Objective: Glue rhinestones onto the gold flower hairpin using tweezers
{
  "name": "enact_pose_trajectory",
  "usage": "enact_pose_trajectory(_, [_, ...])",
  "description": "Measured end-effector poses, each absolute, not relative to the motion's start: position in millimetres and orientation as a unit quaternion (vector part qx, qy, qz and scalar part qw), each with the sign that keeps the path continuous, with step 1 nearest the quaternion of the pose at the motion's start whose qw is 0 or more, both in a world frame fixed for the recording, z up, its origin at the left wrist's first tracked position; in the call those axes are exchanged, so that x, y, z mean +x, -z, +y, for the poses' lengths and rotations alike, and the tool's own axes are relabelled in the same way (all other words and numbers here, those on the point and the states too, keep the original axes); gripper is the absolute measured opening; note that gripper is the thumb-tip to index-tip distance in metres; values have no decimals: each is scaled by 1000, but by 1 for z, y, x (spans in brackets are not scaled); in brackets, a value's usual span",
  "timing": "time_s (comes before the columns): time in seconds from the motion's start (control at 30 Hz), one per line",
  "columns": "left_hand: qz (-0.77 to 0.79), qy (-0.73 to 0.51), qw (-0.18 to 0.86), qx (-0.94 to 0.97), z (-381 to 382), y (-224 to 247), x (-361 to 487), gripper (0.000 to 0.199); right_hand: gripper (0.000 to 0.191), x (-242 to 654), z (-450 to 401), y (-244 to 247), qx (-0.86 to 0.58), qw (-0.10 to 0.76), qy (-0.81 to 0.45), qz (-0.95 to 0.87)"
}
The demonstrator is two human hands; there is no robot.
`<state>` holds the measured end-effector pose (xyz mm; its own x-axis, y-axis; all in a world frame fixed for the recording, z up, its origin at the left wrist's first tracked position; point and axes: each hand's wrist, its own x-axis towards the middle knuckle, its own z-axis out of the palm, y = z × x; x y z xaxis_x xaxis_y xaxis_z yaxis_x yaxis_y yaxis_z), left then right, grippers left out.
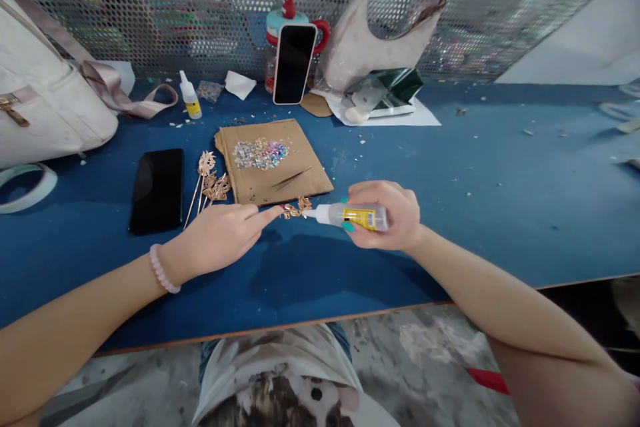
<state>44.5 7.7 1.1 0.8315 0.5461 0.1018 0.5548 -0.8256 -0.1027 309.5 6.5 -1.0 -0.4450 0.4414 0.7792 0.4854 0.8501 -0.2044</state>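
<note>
My right hand [395, 210] is wrapped round a glue bottle [359, 216] with a yellow label, tipped on its side, its nozzle pointing left. The nozzle tip meets or nearly meets a small gold-coloured metal ornament [295, 207]. At the ornament's left end, my left hand [225, 233] pinches it between the fingertips; part of it is hidden by the fingers. Just behind lies a cardboard piece [315, 177] with a heap of small shiny chips [260, 153] and tweezers [291, 177] on it. Several gold-coloured leaf-shaped hair sticks [206, 177] rest left of the cardboard.
A black phone [157, 190] lies at left, near a tape roll [27, 187] and a white bag [50, 93]. Along the back stand a second glue bottle [191, 99], a phone [295, 63] leaning on a cup [287, 20], and a pale bag [385, 47] by a mesh screen.
</note>
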Motion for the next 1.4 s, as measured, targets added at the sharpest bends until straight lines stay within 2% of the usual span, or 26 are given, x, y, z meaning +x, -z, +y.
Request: enact_pose_trajectory(1.4, [-265,67,84,-958,9,2,43,37,9,309,4,-4,-253,449,32,-857])
